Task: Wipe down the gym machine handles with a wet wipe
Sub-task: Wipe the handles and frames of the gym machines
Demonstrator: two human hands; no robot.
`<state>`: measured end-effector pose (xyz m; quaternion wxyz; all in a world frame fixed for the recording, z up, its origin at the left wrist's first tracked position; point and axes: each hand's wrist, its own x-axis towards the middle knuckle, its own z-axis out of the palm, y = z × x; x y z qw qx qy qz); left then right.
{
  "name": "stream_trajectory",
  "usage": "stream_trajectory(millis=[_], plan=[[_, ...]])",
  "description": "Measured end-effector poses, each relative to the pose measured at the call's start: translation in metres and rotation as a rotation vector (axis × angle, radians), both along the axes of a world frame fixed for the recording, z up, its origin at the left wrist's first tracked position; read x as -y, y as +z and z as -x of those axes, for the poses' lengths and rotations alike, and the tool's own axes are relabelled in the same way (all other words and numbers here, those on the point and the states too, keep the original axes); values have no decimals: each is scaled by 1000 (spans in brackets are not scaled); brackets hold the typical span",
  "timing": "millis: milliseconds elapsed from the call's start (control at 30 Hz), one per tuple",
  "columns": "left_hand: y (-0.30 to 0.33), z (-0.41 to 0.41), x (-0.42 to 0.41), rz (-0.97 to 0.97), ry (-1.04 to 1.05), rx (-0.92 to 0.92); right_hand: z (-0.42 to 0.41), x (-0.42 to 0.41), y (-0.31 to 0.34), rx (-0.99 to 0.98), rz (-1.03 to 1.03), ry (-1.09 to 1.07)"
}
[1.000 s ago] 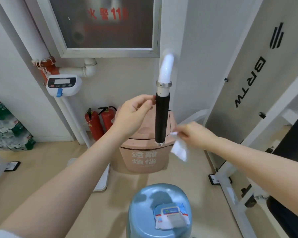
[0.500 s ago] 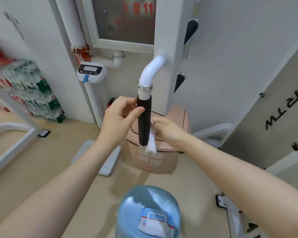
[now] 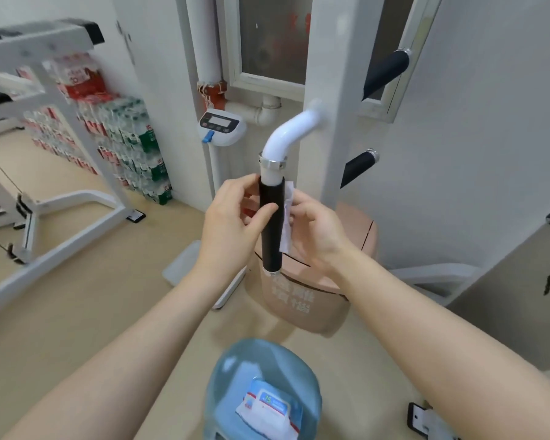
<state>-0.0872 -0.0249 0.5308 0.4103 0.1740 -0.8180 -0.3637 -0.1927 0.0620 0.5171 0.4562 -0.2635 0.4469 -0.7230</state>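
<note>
Change: half a second earlier the wet wipe [image 3: 287, 217] hung low beside the handle [image 3: 271, 223], at its bottom end; now it is laid flat against the handle's right side, from just under the top of the black grip down past its middle.
Handle: hanging upright from a white bent tube [image 3: 288, 134], with the black grip between the two hands, in front of a pink bin [image 3: 337, 281].
Right hand [image 3: 318, 231]: closed lightly on the wipe, which is pressed to the grip from the right; the fingers behind the handle are hidden, so how far they wrap cannot be told.
Left hand [image 3: 232, 217]: the grip is pinched from the left, thumb [image 3: 261, 217] across the front and fingers near the top; nothing else is held.
Meaning: the wipe has been brought from the approach into contact, so wiping of this handle is judged to be only starting.
Still to do: two more black handles [image 3: 385, 71] [image 3: 359, 165] on the white post look untouched.
Supply: a packet of wipes [image 3: 267, 411] lies on a blue water jug [image 3: 223, 385] below.
</note>
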Motion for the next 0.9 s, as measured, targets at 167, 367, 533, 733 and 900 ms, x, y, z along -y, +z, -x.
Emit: stream_trajectory(millis=[167, 367, 533, 733, 900], plan=[[4, -4, -8, 8, 11, 38, -24, -24, -42, -44, -337, -78], [2, -4, -11, -5, 14, 40, -24, -8, 0, -84, -47, -264], [10, -6, -16, 143, -1, 75, -22, -48, -36, -260, -515, -377], [19, 9, -32, 677, 14, -19, 14, -77, -21, -265, -600, -620], [33, 52, -32, 992, -29, 83, 45, -73, -3, -398, -519, -670]])
